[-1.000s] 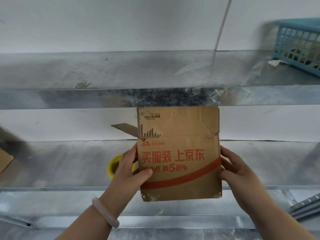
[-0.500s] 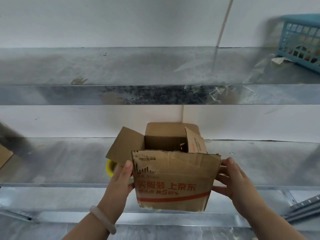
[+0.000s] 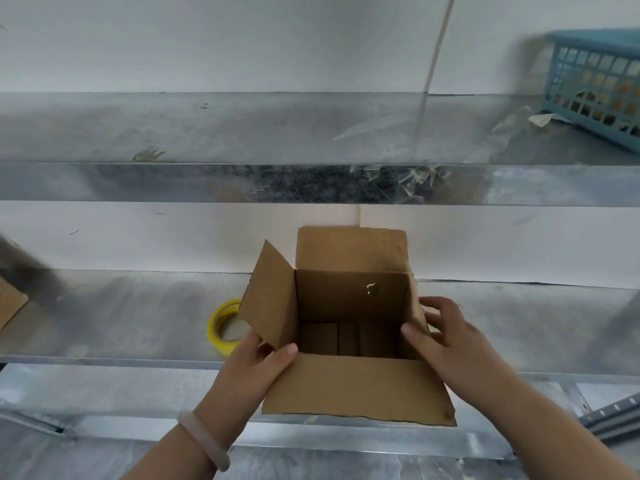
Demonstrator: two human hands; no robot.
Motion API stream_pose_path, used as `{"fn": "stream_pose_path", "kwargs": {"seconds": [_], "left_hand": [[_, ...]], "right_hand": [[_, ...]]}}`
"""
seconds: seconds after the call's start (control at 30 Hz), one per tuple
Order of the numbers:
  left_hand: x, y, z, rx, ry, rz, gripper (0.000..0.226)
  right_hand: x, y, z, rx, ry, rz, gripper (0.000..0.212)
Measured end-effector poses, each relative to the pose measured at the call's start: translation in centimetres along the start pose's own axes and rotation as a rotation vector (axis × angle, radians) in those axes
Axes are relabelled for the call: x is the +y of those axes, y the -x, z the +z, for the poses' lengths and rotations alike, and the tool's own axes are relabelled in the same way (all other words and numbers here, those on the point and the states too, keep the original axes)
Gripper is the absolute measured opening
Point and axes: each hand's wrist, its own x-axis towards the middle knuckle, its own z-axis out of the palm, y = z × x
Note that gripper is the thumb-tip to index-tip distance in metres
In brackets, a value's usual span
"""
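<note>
A brown cardboard box (image 3: 356, 393) stands upright at the front edge of the middle metal shelf (image 3: 138, 323), its four flaps spread open and its inside empty. My left hand (image 3: 256, 365) grips the box's left front corner, thumb over the rim beside the raised left flap. My right hand (image 3: 446, 341) holds the right wall, thumb inside the opening and fingers outside. A pale bangle (image 3: 204, 441) sits on my left wrist.
A yellow roll of tape (image 3: 221, 327) lies on the shelf just left of the box. A blue plastic basket (image 3: 599, 84) stands on the upper shelf (image 3: 242, 133) at far right. Another cardboard piece (image 3: 10, 303) pokes in at the left edge.
The box was held up high with its printed side facing me; it has come down and tipped upright onto the shelf, and its open top now faces me.
</note>
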Motion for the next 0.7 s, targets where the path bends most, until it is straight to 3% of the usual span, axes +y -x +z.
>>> {"fn": "stream_pose_path", "kwargs": {"seconds": [0.07,0.17,0.27,0.4,0.47,0.57,0.7], "left_hand": [[-0.1,0.4,-0.2,0.097,0.011,0.025,0.039],[-0.1,1.6,-0.3,0.230,0.064,0.073,0.019],[0.8,3.5,-0.7,0.345,0.081,0.146,0.023],[1.9,5.7,-3.3,0.461,0.171,0.180,0.021],[2.6,6.5,-5.5,0.504,0.255,0.202,0.034],[2.6,8.1,-10.0,0.603,0.352,0.178,0.013],[3.1,10.8,-16.6,0.677,0.283,0.180,0.013]], "right_hand": [[0.4,0.8,0.1,0.129,-0.165,0.028,0.035],[0.4,2.3,0.1,0.222,-0.427,0.061,0.037],[-0.5,3.7,0.4,0.252,-0.536,0.042,0.042],[-3.6,5.3,2.1,0.210,-0.568,-0.031,0.057],[-5.4,5.5,3.6,0.161,-0.588,-0.059,0.038],[-8.4,5.3,6.6,0.067,-0.575,-0.099,0.023],[-14.3,5.3,12.3,0.007,-0.570,-0.120,0.010]]}}
